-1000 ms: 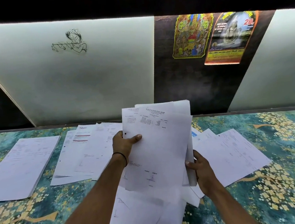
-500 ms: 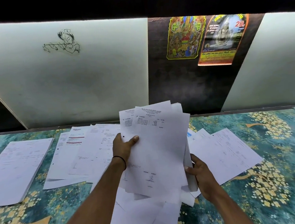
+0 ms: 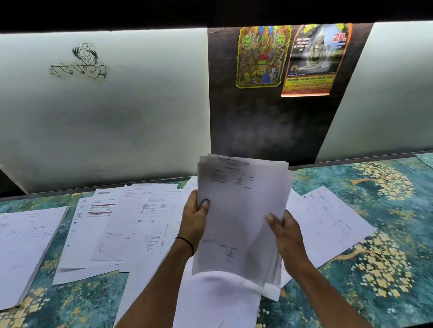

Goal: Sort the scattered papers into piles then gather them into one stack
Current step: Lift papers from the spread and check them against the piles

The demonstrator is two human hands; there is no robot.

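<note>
The teal floral tabletop [image 3: 410, 239] is stretching right across the view, its far edge running along the foot of a white wall panel [image 3: 103, 121] and a dark panel [image 3: 259, 134]. Its pattern is showing uncovered on the right side and at the near left corner, and that is where the room is lying.

The scattered papers are covering the middle. A loose heap [image 3: 216, 306] is sprawling beneath the arms, its corners reaching the near edge of the table. Left of centre, an overlapping spread of sheets [image 3: 121, 223] is fanning toward the far edge. At the far left a squared pile [image 3: 20, 251] is sitting apart, a narrow strip of tabletop showing between it and the spread. On the right, a few sheets [image 3: 328, 222] are lying angled, their outer corner pointing into the uncovered area.

Above the heap, the sheaf of papers [image 3: 242, 213] is being held up off the table, nearly upright, its edges only roughly aligned. The left hand [image 3: 195, 217] is gripping its left edge, thumb [image 3: 204, 203] pressing on the front face, the other fingers hidden behind. The right hand [image 3: 285, 231] is pinching the right edge lower down, thumb on the front, fingers curling behind. A dark wristband [image 3: 186, 242] is circling the left wrist.
</note>
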